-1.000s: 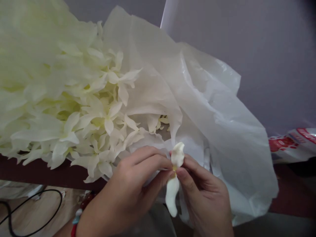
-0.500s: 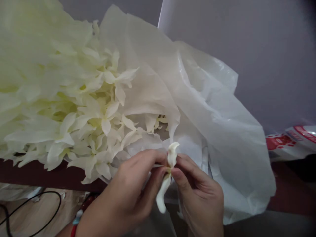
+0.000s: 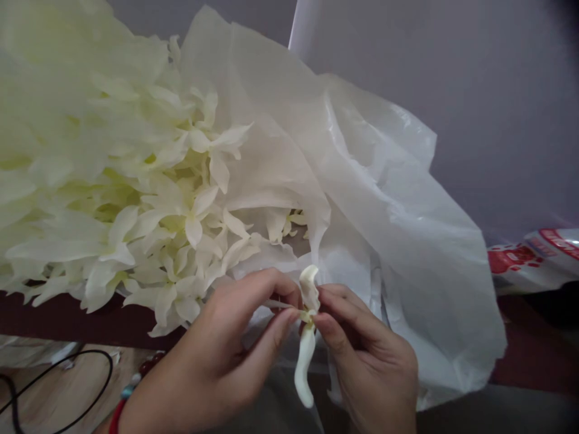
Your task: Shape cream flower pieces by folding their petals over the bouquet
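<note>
A white flower piece (image 3: 306, 355) with long curved petals is held upright at the lower middle, one petal pointing up and one hanging down. My left hand (image 3: 246, 337) pinches its yellowish centre from the left, and a thin white strip shows between these fingers. From the right, my right hand (image 3: 366, 355) grips the same flower close to the centre, thumb and fingertips closed on it. The fingertips of both hands nearly meet. Left of them lies a large heap of white, star-shaped flowers (image 3: 194, 220).
A crumpled translucent plastic bag (image 3: 407, 241) spreads behind and right of my hands, with a few flowers showing through a gap. A red-and-white printed packet (image 3: 534, 256) lies at the far right. A black cable (image 3: 111, 364) loops at lower left.
My left hand has shifted slightly left and its fingers have parted a little from the flower's upper petal. The flower has turned, its lower petal now hanging straighter and further down.
</note>
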